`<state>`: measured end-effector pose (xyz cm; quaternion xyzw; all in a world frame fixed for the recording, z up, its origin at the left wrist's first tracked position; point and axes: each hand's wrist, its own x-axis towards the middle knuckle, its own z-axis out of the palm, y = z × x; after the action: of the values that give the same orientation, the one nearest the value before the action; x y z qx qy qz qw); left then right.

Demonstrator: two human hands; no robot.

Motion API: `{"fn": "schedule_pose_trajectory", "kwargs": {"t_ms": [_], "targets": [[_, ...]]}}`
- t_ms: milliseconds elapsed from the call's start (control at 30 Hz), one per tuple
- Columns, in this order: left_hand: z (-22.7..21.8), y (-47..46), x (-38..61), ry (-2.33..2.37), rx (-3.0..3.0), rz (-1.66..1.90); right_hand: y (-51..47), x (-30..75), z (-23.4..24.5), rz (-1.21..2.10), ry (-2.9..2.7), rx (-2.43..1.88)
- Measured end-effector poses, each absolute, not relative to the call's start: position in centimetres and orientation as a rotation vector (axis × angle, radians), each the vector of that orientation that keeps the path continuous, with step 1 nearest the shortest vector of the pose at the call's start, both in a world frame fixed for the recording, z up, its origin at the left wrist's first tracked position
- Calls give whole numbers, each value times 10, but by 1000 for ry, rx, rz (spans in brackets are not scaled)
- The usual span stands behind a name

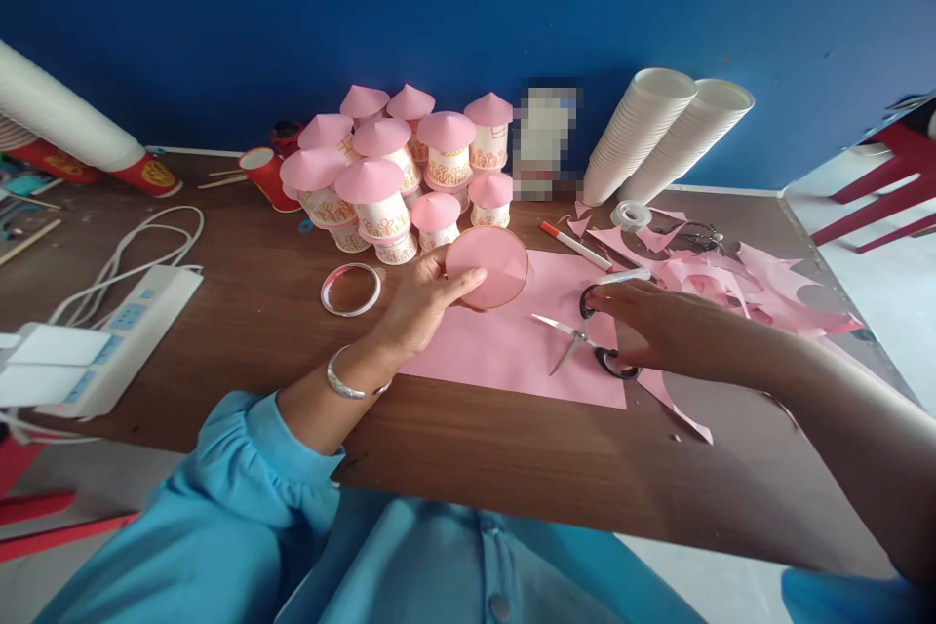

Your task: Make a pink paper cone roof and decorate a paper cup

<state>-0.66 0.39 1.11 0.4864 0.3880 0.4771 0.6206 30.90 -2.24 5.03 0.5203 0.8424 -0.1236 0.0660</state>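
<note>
1. Pinching the round pink disc with a brownish rim (487,268) between thumb and fingers, your left hand (416,307) holds its left edge. The disc is tilted, just above the far edge of the pink paper sheet (504,351).
2. Your right hand (658,327) lies curled over the handles of the black-handled scissors (581,336). They rest on the sheet with blades apart. Whether your fingers actually clamp them cannot be told.
3. You have one disc, one sheet and one pair of scissors.
4. Behind the disc stand paper-cup houses (376,205); ten pink cone roofs show.
5. Two leaning stacks of white cups (658,132) rest against the wall, with one red-capped marker (575,246) in front of them.
</note>
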Motion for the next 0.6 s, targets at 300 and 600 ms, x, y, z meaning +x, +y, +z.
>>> {"fn": "schedule_pose_trajectory", "kwargs": {"t_ms": [300,600], "targets": [[8,-10,7,857,1093,1084,-41,237,27,-1757,2506,2066],[6,-3,-11,1006,1748,1242,-19,205,10,-2387,2294,1984]]}}
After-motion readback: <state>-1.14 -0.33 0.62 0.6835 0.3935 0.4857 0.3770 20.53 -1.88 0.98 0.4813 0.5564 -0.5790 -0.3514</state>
